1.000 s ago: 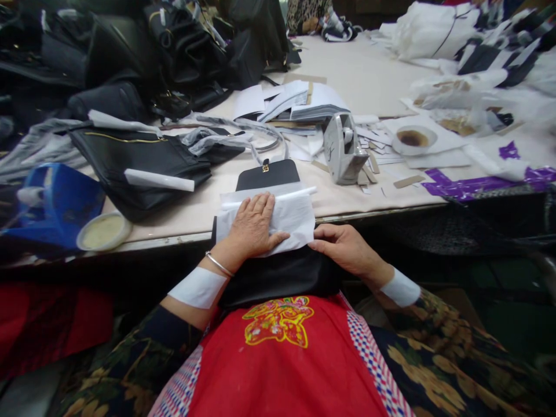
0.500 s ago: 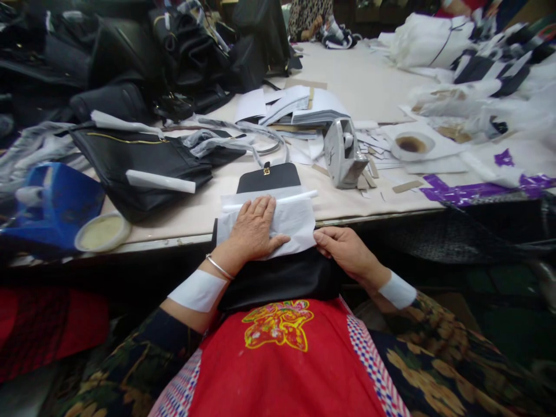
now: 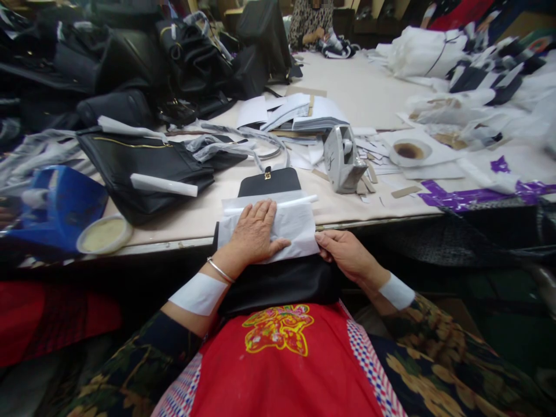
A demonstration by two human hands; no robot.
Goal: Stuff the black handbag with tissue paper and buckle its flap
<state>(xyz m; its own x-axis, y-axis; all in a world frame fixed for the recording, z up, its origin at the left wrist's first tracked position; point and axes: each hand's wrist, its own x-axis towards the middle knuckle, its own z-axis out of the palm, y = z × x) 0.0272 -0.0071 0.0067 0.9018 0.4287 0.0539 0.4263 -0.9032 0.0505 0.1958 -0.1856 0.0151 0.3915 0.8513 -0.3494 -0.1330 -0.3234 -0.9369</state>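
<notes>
A black bag lies against my lap and the table edge, its flap with a small gold clasp laid out on the tabletop. Over the bag is a sheet of thin white paper, with a rolled white strip along its far side. My left hand rests flat on this paper, fingers stretched out and thumb apart. At the paper's right edge, my right hand has thumb and forefinger pinched together on it. What lies beneath the paper is hidden.
Another black bag lies left, near a blue tape dispenser and a round tub. A grey tape dispenser stands ahead beside stacked papers. Purple tape runs along the right edge. People stand at the far end.
The view has shifted slightly, so the table appears a little lower. Both hands stay in nearly the same place on the paper.
</notes>
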